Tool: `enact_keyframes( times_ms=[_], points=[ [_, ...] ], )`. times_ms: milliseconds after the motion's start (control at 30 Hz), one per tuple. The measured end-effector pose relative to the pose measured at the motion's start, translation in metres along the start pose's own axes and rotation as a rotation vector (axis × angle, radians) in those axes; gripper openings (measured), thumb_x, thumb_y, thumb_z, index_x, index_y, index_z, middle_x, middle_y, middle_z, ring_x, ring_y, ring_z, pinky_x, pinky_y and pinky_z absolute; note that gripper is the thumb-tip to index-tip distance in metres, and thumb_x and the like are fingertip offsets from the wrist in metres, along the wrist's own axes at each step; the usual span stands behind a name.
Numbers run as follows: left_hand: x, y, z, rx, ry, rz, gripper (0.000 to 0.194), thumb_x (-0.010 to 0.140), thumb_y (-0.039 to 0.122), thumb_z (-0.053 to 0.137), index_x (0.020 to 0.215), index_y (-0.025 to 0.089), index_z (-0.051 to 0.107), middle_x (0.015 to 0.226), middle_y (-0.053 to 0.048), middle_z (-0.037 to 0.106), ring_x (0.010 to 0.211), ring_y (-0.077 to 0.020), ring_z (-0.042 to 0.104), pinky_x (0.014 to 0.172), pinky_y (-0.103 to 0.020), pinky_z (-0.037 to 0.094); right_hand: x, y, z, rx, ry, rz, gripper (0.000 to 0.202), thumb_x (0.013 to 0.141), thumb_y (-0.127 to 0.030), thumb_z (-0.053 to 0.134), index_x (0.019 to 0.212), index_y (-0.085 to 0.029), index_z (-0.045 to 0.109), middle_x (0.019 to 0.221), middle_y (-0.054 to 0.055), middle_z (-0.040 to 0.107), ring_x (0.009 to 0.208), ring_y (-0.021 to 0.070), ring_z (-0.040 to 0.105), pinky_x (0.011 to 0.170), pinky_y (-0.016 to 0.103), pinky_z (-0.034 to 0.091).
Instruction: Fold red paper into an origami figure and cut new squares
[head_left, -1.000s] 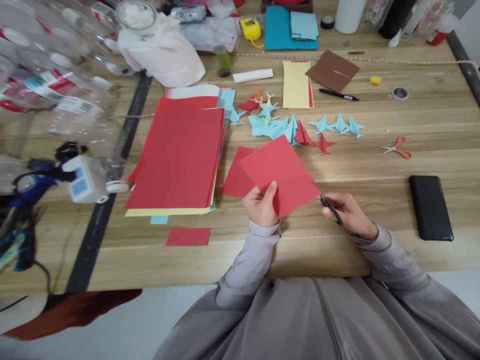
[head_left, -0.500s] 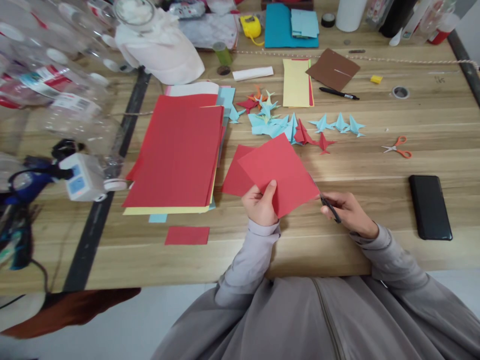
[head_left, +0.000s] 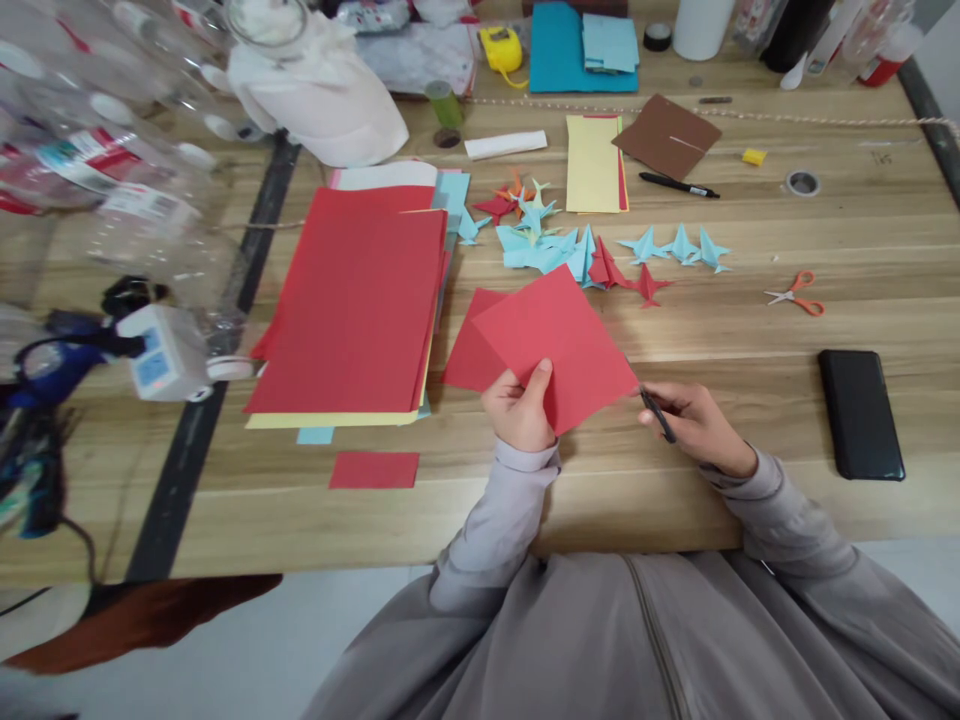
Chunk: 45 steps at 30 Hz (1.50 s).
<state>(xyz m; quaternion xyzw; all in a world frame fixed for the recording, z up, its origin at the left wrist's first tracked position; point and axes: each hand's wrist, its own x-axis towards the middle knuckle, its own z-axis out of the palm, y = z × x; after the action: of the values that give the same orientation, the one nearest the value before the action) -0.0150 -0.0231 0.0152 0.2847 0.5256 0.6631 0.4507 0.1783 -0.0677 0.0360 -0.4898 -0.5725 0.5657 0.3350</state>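
Note:
My left hand (head_left: 523, 408) pinches a sheet of red paper (head_left: 566, 340), thumb on top, tilted like a diamond above the table. A second red sheet (head_left: 471, 345) lies partly beneath it. At the sheet's right corner, my right hand (head_left: 694, 425) is closed on black-handled scissors (head_left: 658, 415); their blades meet the paper's edge and are mostly hidden. Beyond the held sheet lie folded blue paper cranes (head_left: 581, 255) and red paper cranes (head_left: 606, 266).
A stack of red paper (head_left: 352, 300) lies on the left, with a small red strip (head_left: 373, 470) in front. On the right are orange-handled scissors (head_left: 804, 295) and a black phone (head_left: 861, 415). Yellow paper (head_left: 592, 165), brown paper (head_left: 666, 138) and a pen (head_left: 679, 186) lie farther back.
The handles of the scissors in my right hand have swung slightly inward at the paper's right corner. The left hand and the sheet have barely moved.

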Motion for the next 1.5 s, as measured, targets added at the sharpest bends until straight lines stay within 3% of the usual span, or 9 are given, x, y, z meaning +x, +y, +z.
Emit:
enact_keyframes(
  times_ms=[100, 267, 367, 733, 900, 1033, 1200, 1300, 1500],
  points=[
    [0.001, 0.000, 0.000, 0.010, 0.006, 0.016, 0.013, 0.061, 0.028, 0.079, 0.069, 0.019, 0.074, 0.071, -0.001, 0.073, 0.064, -0.0117, 0.064, 0.067, -0.026, 0.051, 0.001, 0.002, -0.004, -0.063, 0.101, 0.035, 0.047, 0.079, -0.051, 0.061, 0.105, -0.013, 0.067, 0.054, -0.006, 0.039, 0.050, 0.0083, 0.034, 0.050, 0.023, 0.029],
    [0.001, 0.001, 0.002, 0.069, 0.021, -0.021, 0.020, 0.057, 0.034, 0.079, 0.068, 0.018, 0.073, 0.073, -0.003, 0.074, 0.066, -0.0142, 0.065, 0.070, -0.030, 0.053, 0.005, 0.002, -0.028, -0.652, 0.711, 0.281, 0.061, 0.073, -0.047, 0.066, 0.125, -0.016, 0.056, 0.062, 0.000, 0.057, 0.057, 0.0160, 0.049, 0.058, 0.027, 0.035],
    [0.000, 0.001, 0.003, 0.042, 0.016, -0.049, 0.021, 0.055, 0.034, 0.080, 0.067, 0.018, 0.073, 0.073, -0.003, 0.074, 0.067, -0.0146, 0.066, 0.071, -0.030, 0.053, 0.005, 0.002, -0.042, -0.900, 0.874, 0.449, 0.066, 0.073, -0.039, 0.065, 0.134, -0.019, 0.047, 0.080, 0.007, 0.068, 0.069, 0.0228, 0.058, 0.064, 0.031, 0.039],
    [-0.002, -0.003, 0.009, -0.044, -0.034, -0.128, 0.025, 0.053, 0.036, 0.082, 0.066, 0.017, 0.073, 0.070, -0.003, 0.072, 0.062, -0.0134, 0.064, 0.064, -0.028, 0.052, -0.006, 0.009, -0.057, -1.125, 0.933, 0.208, 0.034, 0.084, -0.034, 0.054, 0.112, -0.017, 0.063, 0.106, 0.015, 0.060, 0.091, 0.0267, 0.056, 0.075, 0.038, 0.043],
    [-0.007, -0.001, 0.012, -0.082, -0.230, -0.340, 0.030, 0.048, 0.039, 0.085, 0.063, 0.016, 0.072, 0.062, -0.005, 0.070, 0.053, -0.0151, 0.063, 0.055, -0.029, 0.053, 0.002, 0.009, -0.032, -0.770, 0.456, -0.316, 0.041, 0.087, -0.026, 0.054, 0.128, -0.020, 0.054, 0.112, 0.013, 0.058, 0.093, 0.0206, 0.059, 0.082, 0.037, 0.050],
    [-0.008, -0.003, 0.010, -0.051, -0.461, -0.449, 0.031, 0.052, 0.039, 0.084, 0.068, 0.015, 0.073, 0.067, -0.008, 0.072, 0.058, -0.0185, 0.066, 0.058, -0.032, 0.055, 0.004, 0.010, -0.011, -0.813, 0.348, -0.524, 0.034, 0.087, -0.023, 0.057, 0.120, -0.031, 0.063, 0.136, 0.011, 0.043, 0.123, 0.0277, 0.047, 0.096, 0.046, 0.045],
    [0.003, -0.003, -0.011, 0.071, -0.556, -0.234, 0.051, 0.064, 0.040, 0.077, 0.111, 0.022, 0.066, 0.096, -0.011, 0.073, 0.073, -0.0199, 0.069, 0.064, -0.033, 0.057, 0.000, 0.014, -0.014, -0.806, 0.418, -0.516, 0.029, 0.089, -0.024, 0.056, 0.113, -0.036, 0.068, 0.133, 0.008, 0.050, 0.120, 0.0280, 0.048, 0.097, 0.052, 0.043],
    [0.010, 0.008, -0.028, 0.313, -0.604, 0.168, 0.060, 0.072, 0.032, 0.069, 0.129, 0.027, 0.054, 0.139, -0.014, 0.051, 0.109, -0.0262, 0.062, 0.084, -0.040, 0.055, 0.001, 0.017, -0.018, -0.791, 0.356, -0.516, 0.029, 0.091, -0.024, 0.052, 0.113, -0.035, 0.068, 0.130, 0.008, 0.054, 0.117, 0.0257, 0.051, 0.095, 0.049, 0.045],
    [0.010, 0.017, -0.036, 0.799, -0.924, 0.779, 0.027, 0.078, 0.020, 0.056, 0.100, 0.028, 0.071, 0.134, -0.008, 0.056, 0.132, -0.0281, 0.044, 0.109, -0.054, 0.033, 0.006, 0.016, -0.021, -0.696, 0.203, -0.511, 0.026, 0.092, -0.033, 0.051, 0.110, -0.032, 0.070, 0.122, 0.007, 0.064, 0.115, 0.0241, 0.054, 0.098, 0.046, 0.045]
  ],
)
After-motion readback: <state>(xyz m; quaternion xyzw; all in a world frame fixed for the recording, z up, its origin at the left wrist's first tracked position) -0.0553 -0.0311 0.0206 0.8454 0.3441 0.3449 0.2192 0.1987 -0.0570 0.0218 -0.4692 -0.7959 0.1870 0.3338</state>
